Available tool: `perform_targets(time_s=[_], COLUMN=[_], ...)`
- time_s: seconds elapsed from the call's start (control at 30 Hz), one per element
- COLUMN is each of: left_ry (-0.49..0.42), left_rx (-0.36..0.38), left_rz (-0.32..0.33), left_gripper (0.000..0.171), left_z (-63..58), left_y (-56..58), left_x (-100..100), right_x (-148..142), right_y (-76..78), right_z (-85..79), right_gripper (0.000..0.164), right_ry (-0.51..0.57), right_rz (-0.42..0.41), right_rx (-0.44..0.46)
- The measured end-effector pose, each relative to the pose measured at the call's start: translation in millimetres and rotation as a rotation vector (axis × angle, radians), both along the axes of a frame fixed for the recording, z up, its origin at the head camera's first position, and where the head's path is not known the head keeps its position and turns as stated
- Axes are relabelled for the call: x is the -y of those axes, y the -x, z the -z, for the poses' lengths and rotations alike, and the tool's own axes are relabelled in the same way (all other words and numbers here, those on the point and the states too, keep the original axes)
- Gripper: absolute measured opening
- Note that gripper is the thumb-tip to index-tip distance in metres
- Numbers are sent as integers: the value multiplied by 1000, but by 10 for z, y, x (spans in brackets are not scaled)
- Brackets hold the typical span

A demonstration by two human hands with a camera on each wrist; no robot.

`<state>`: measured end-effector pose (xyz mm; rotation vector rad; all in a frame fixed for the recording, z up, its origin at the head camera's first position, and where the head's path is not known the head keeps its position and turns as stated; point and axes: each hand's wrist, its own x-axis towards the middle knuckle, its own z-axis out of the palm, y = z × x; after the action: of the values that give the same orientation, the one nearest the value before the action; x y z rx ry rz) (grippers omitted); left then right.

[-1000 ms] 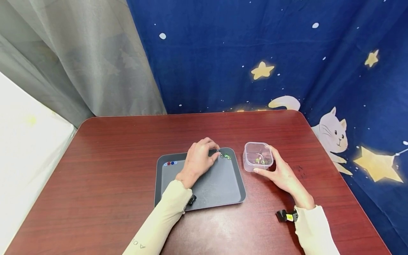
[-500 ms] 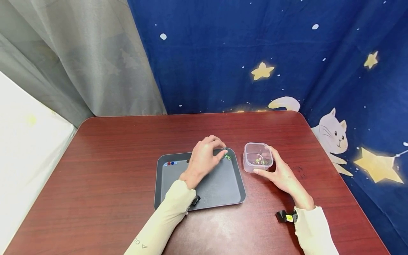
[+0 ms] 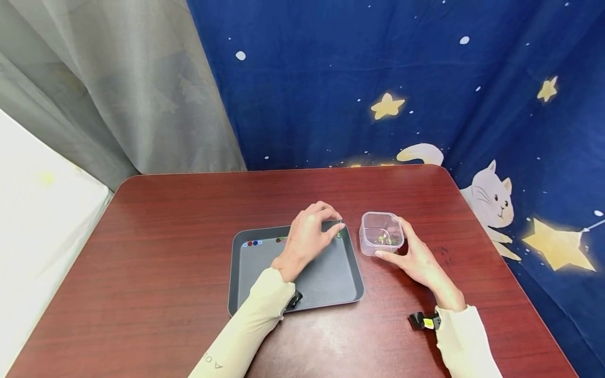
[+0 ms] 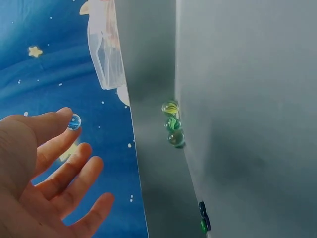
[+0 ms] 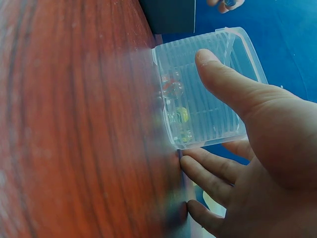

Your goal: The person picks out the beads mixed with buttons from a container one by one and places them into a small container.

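My left hand [image 3: 307,236] is raised over the far right part of the dark grey tray [image 3: 326,283]. Between its thumb and index finger it pinches a clear glass marble [image 4: 75,122] with blue inside; the other fingers are spread loosely. Along the tray's far wall lie green and yellow swirled marbles [image 4: 173,124]. My right hand [image 3: 418,257] grips a clear plastic container [image 3: 371,247] beside the tray, thumb on the near side and fingers around the right. Inside the container are several marbles [image 5: 182,115], some yellow-green and some reddish.
Red, blue and pale marbles [image 3: 252,243] sit in a row at the tray's far left corner. Dark marbles [image 4: 203,213] lie farther along the same wall. The brown wooden table [image 3: 165,262] ends in front of a blue star-patterned curtain [image 3: 331,94].
My left hand has moved to the right along the tray's far edge, uncovering dark and green marbles behind it. The right hand and the container have stayed in place.
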<state>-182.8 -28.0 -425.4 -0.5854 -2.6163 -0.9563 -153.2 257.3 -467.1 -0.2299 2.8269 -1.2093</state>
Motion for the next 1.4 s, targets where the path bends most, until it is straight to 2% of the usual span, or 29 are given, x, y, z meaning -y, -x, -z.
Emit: perform_targets(time_s=[0.37, 0.9, 1.4], left_ry=[-45, -30, 3], left_rx=[13, 31, 89], left_rz=[33, 61, 75], left_gripper=[10, 12, 14], left_z=[-27, -41, -71], left_y=[-17, -2, -4], left_x=[-82, -194, -269], right_x=[25, 24, 16], right_y=[-7, 20, 10], right_z=[-23, -24, 6], right_gripper=[97, 99, 99], right_ry=[19, 25, 35], right_rz=[-14, -11, -16], right_rx=[-6, -6, 6])
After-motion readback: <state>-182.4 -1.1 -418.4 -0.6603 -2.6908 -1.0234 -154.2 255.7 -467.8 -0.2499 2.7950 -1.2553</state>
